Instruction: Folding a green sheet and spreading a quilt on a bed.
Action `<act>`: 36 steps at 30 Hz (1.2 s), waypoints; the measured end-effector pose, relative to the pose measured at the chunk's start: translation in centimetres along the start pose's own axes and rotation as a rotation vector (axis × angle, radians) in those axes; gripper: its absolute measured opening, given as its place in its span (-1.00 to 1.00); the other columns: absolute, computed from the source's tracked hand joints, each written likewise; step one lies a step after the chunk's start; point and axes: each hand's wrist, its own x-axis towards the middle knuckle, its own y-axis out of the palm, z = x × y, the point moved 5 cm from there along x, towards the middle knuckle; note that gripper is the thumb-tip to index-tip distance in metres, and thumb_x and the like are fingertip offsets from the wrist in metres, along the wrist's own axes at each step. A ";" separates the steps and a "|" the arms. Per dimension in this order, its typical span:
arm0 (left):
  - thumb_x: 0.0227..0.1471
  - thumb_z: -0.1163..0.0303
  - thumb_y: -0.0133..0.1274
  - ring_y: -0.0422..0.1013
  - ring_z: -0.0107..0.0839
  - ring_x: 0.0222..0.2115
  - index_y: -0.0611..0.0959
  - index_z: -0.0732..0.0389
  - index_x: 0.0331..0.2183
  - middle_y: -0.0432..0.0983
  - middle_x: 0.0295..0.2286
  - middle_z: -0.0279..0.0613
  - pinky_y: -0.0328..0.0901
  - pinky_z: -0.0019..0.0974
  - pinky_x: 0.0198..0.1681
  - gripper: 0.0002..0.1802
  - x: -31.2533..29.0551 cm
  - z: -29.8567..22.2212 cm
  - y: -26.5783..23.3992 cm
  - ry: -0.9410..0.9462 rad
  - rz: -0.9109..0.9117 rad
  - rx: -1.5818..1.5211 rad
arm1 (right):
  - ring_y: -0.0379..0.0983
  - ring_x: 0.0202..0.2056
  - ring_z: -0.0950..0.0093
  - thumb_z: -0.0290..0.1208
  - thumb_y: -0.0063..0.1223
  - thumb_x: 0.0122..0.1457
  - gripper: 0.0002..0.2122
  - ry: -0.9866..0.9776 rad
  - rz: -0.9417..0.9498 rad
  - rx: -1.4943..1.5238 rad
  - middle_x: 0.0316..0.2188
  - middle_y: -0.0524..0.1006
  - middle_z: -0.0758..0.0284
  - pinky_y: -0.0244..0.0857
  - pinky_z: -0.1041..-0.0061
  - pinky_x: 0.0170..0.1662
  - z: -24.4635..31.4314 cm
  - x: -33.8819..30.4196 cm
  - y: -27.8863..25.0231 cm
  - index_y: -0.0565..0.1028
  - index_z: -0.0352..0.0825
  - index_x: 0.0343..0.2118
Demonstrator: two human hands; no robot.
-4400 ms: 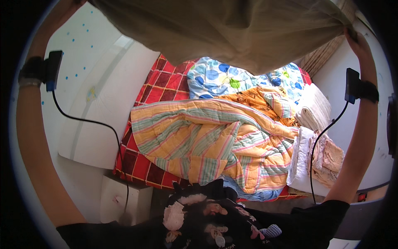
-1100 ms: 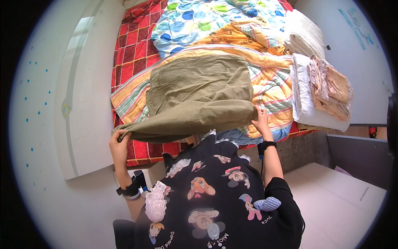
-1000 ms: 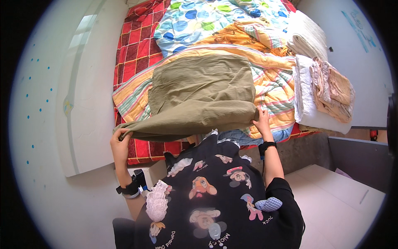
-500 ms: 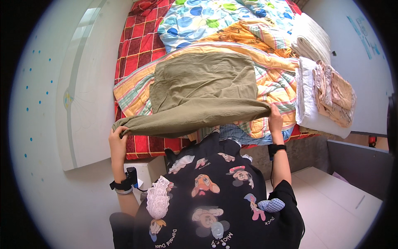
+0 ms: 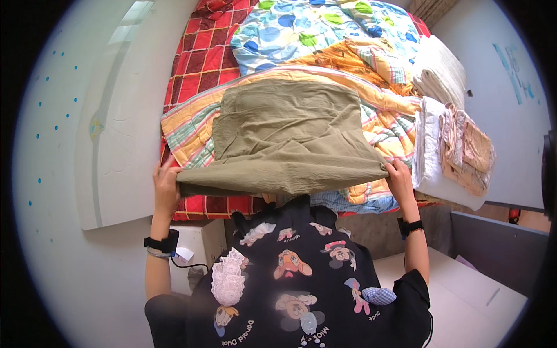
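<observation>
An olive-green cloth (image 5: 284, 124) lies spread over a yellow, green and pink striped quilt (image 5: 191, 130) on the bed. Its near edge is lifted and stretched between my two hands, with the raised band sagging a little in the middle. My left hand (image 5: 166, 187) pinches the near left corner, fingers closed on the fabric. At the near right corner, my right hand (image 5: 400, 181) grips the cloth between thumb and fingers. Some creases cross the flat part of the cloth, and whether it is a garment or a sheet cannot be told.
A red checked bedspread (image 5: 200, 52) and a blue-and-green dotted cover (image 5: 301, 29) lie beyond. To the right are a rolled white quilt (image 5: 438, 66) and folded peach cloth (image 5: 467, 151) on white bedding (image 5: 426, 139). A white cabinet (image 5: 203, 240) stands near my left forearm.
The near edge of the cloth, twisted and slanted before, is now more level and spread flatter. My right hand has moved nearer to me and slightly right; both hands kept their hold.
</observation>
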 end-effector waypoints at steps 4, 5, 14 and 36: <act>-0.12 0.52 -0.15 0.35 -0.09 -0.38 0.34 0.22 -0.39 0.37 -0.50 -0.02 0.23 -0.14 -0.30 -0.87 0.1 4.2 5.6 -0.119 0.244 -0.149 | 0.26 -0.29 0.35 -0.53 0.00 -0.25 -0.77 -0.052 -0.007 -0.255 -0.46 0.37 0.36 0.09 0.41 -0.23 -1.6 5.5 0.1 0.42 -0.26 -0.41; -0.11 0.50 -0.14 0.36 -0.10 -0.42 0.34 0.22 -0.39 0.38 -0.51 -0.04 0.26 -0.16 -0.36 -0.87 1.8 5.0 6.6 -0.083 0.302 -0.136 | 0.24 -0.25 0.37 -0.51 -0.01 -0.23 -0.80 -0.023 -0.037 -0.241 -0.42 0.38 0.39 0.01 0.38 -0.16 -2.3 7.7 -0.1 0.42 -0.24 -0.43; -0.10 0.52 -0.20 0.38 -0.11 -0.43 0.42 0.18 -0.40 0.40 -0.49 -0.09 0.31 -0.20 -0.42 -0.86 26.0 16.9 -6.8 0.166 -0.100 0.234 | 0.30 -0.24 0.41 -0.47 -0.20 -0.05 -0.86 0.106 -0.722 -0.977 -0.47 0.41 0.43 0.13 0.22 -0.22 -1.9 30.5 -22.7 0.41 -0.14 -0.44; -0.20 0.55 -0.09 0.36 -0.24 -0.50 0.42 0.24 -0.41 0.37 -0.55 -0.13 0.27 -0.26 -0.49 -0.83 13.5 7.0 -14.1 0.306 -0.243 0.131 | 0.30 -0.41 0.33 -0.64 -0.13 -0.09 -0.80 -0.057 -0.517 -0.532 -0.48 0.34 0.27 0.25 0.39 -0.36 -3.1 10.6 -22.4 0.41 -0.29 -0.36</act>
